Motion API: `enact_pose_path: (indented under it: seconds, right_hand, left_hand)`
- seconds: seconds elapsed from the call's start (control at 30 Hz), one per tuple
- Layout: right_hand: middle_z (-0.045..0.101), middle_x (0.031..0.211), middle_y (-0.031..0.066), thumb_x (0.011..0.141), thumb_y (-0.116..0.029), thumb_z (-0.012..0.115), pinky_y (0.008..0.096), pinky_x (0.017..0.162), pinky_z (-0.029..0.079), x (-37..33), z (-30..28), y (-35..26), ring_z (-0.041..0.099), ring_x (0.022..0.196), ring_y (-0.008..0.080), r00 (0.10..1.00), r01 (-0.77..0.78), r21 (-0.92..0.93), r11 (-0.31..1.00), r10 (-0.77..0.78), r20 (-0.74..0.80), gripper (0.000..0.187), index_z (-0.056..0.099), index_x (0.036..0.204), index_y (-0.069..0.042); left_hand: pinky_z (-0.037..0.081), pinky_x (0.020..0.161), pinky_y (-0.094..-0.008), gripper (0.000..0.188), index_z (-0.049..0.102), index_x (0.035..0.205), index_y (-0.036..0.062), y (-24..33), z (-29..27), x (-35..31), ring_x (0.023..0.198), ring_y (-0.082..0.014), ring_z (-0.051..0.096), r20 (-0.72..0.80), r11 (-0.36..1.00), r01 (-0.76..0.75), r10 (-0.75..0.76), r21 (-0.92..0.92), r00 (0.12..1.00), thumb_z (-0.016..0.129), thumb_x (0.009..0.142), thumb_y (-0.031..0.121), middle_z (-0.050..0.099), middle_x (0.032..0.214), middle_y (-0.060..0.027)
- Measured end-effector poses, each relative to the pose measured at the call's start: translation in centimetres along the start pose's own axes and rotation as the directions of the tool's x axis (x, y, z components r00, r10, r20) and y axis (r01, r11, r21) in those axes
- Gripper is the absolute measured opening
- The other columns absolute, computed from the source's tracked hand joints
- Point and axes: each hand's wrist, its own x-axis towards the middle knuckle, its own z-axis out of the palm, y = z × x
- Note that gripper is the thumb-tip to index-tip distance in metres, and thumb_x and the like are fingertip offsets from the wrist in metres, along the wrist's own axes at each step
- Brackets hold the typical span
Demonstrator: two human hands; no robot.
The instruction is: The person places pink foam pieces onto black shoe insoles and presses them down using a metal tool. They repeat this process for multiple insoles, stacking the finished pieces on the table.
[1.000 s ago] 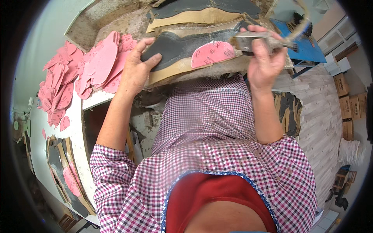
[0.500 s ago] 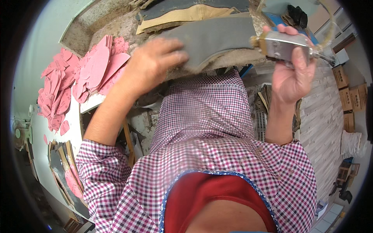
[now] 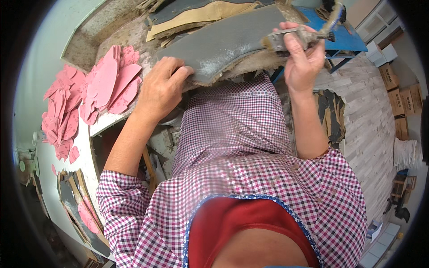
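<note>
A dark grey sheet with a curved near edge lies on the dirty, fibre-covered work surface. A whitish, shiny smear marks its near left part. At the sheet's left end, my left hand is closed with bent fingers on its edge; the fingertips are partly hidden. My right hand grips a grey metal box-shaped hand tool. Its tan, fuzzy end points left, just over the sheet's right end. On the tool's other side is a dark fitting, with a yellowish hose curving upward.
Pink flat rounded pieces lie piled on the white table at left. More grey and tan sheets lie behind the grey one. A blue table stands at far right, with cardboard boxes along the wall.
My left hand has come down onto the sheet's left end. The tool in my right hand has moved left and up. A whitish smear now shows on the grey sheet.
</note>
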Motion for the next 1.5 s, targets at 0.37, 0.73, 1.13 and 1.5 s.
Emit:
enact_pose_path:
  seconds: [0.37,0.73,1.13,1.5]
  right_hand:
    - [0.065,0.109,0.0107,0.087,-0.009,0.069,0.0311,0.082,0.055,1.3,0.0,1.1,0.063,0.093,0.0165,0.997,0.078,-0.051,0.996,-0.078,0.006,0.033,0.048,0.112,-0.006]
    - [0.065,0.113,0.0188,0.090,0.001,0.063,0.0423,0.093,0.054,3.3,3.3,0.8,0.065,0.105,0.0288,0.986,0.095,-0.019,0.995,-0.091,0.139,0.029,0.048,0.115,0.001]
    - [0.064,0.111,0.0214,0.092,-0.006,0.058,0.0649,0.097,0.047,1.6,0.9,-0.4,0.062,0.106,0.0336,0.966,-0.206,0.511,0.835,0.256,-0.028,0.026,0.057,0.112,0.009]
    - [0.047,0.136,0.0316,0.095,-0.009,0.053,0.0620,0.118,0.016,1.6,-1.9,0.1,0.037,0.134,0.0467,0.896,-0.301,0.706,0.641,0.444,-0.021,0.046,0.043,0.128,0.021]
  left_hand:
    - [0.053,0.072,-0.0388,0.036,0.063,0.095,0.0041,0.0,0.1,-0.5,0.088,-0.0309,0.061,0.007,0.999,0.013,-0.013,-0.034,1.000,0.063,0.063,-0.012,0.058,0.095,-0.0119]
    - [0.052,0.070,-0.0383,0.031,0.064,0.093,0.0047,0.0,-0.2,-0.1,0.084,-0.0296,0.061,-0.025,0.999,-0.036,0.036,0.012,0.999,0.062,0.065,-0.009,0.059,0.091,-0.0102]
    - [0.054,0.080,-0.0387,0.031,0.061,0.118,0.0072,-4.4,1.3,-1.4,0.095,-0.0345,0.067,0.035,0.744,0.588,-0.611,-0.318,0.791,0.064,0.087,0.006,0.068,0.105,-0.0177]
    - [0.050,0.086,-0.0266,0.034,0.064,0.122,0.0010,-5.8,-11.6,-8.8,0.097,-0.0116,0.063,-0.465,0.755,0.338,-0.626,-0.561,0.626,0.066,0.088,0.005,0.070,0.108,-0.0061]
